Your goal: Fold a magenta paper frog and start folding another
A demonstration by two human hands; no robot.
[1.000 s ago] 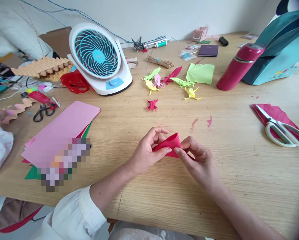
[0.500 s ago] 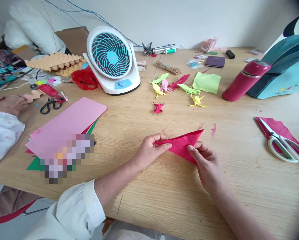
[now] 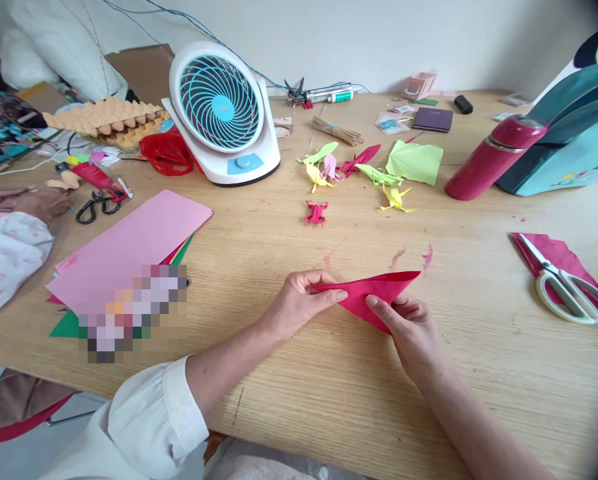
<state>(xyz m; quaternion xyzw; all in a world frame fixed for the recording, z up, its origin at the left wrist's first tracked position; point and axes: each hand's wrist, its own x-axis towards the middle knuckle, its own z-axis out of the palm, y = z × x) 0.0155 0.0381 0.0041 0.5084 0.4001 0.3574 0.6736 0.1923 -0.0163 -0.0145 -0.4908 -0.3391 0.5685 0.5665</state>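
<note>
A folded red sheet of paper (image 3: 373,293), triangular in outline with its long edge uppermost, is held above the wooden table between both hands. My left hand (image 3: 309,300) pinches its left corner, thumb in front and fingers behind. My right hand (image 3: 406,323) grips the lower right part, thumb pressed on the front face and the other fingers behind. Beyond the hands sits a small red origami frog (image 3: 316,213). Farther back lie yellow origami figures (image 3: 396,199), green ones (image 3: 379,175) and a light green paper sheet (image 3: 415,162).
White-handled scissors (image 3: 569,293) rest on red paper at the right. Behind them stand a red thermos (image 3: 496,160) and a teal bag (image 3: 569,153). A fan (image 3: 221,110) is at the back left. Pink paper (image 3: 143,243) lies left, near another person's sleeve (image 3: 16,260).
The paper's right tip has swung right and slightly down, its upper edge now flatter. My right thumb has shifted left on the paper. The other person's arm at the left has moved a little.
</note>
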